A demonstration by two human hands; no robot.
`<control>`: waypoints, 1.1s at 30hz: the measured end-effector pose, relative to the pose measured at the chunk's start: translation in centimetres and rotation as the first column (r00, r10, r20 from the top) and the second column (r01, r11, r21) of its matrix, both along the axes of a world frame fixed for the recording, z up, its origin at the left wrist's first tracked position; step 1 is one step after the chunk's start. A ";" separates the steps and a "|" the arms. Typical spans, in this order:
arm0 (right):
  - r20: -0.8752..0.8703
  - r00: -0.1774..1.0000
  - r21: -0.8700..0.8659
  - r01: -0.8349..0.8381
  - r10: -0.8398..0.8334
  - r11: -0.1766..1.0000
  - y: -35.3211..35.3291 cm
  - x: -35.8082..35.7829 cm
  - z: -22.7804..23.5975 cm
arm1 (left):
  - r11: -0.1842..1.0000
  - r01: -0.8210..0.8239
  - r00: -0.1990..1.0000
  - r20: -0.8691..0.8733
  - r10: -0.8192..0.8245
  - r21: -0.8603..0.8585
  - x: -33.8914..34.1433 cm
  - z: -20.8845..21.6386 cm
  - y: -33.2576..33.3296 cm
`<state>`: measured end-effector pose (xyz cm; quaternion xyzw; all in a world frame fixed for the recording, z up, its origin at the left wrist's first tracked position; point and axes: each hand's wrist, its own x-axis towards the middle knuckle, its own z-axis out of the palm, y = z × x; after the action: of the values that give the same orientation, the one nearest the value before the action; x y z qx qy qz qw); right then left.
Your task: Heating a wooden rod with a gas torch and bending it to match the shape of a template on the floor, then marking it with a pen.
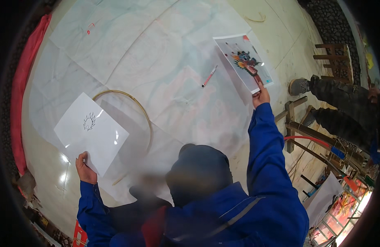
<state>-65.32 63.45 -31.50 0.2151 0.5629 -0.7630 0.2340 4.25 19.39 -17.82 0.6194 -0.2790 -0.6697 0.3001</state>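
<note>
Head view: both of my hands are lifted over a large pale sheet spread on the tiled floor, each with its own piece of paper. My left hand is beyond the near left edge of the pale sheet, its fingers curled closed on the lower edge of a white drawing sheet. A small black line drawing of a rounded shape ringed with flame-like points sits on that paper, which tilts corner-up and overlaps part of a thin hoop. The hoop lies toward the near edge of the pale sheet.

My right hand reaches farther forward, toward the right edge. There my fingers pinch the near edge of a printed picture, closed on it with the thumb partly hidden from me. It shows a colourful dragon head with an open red mouth, and it slants above the pale sheet, a shadow beside it. Left of it, well in from the right edge, lies a marker, white and red with a dark end. Small red marks show near the far left corner. Past the right edge stand another person's legs and a wooden frame; past the left edge runs a red cloth.
</note>
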 end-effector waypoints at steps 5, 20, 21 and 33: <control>0.237 0.959 0.255 0.095 -0.157 0.962 4.3 -2.9 -6.2 | 0.998 0.053 0.998 -0.015 -0.053 -0.036 -1.4 -2.4 0.4; -0.155 0.652 0.833 -0.318 0.742 0.453 -20.3 17.4 -7.1 | 0.926 0.304 0.943 0.070 -0.326 0.225 -4.5 -5.9 4.4; -0.221 0.593 0.825 -0.310 0.774 0.473 -20.9 19.3 -6.3 | 0.917 0.315 0.925 0.137 -0.354 0.245 -2.2 -4.2 2.3; -0.076 0.025 0.874 -0.479 0.997 0.078 -31.7 36.8 -1.5 | 0.919 -0.379 0.923 0.027 0.384 -0.107 29.4 2.8 1.5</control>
<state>-28.52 31.75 -32.96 -0.4039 0.8295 -0.2319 0.3081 33.64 20.91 -15.04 0.6617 -0.1929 -0.5689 0.4486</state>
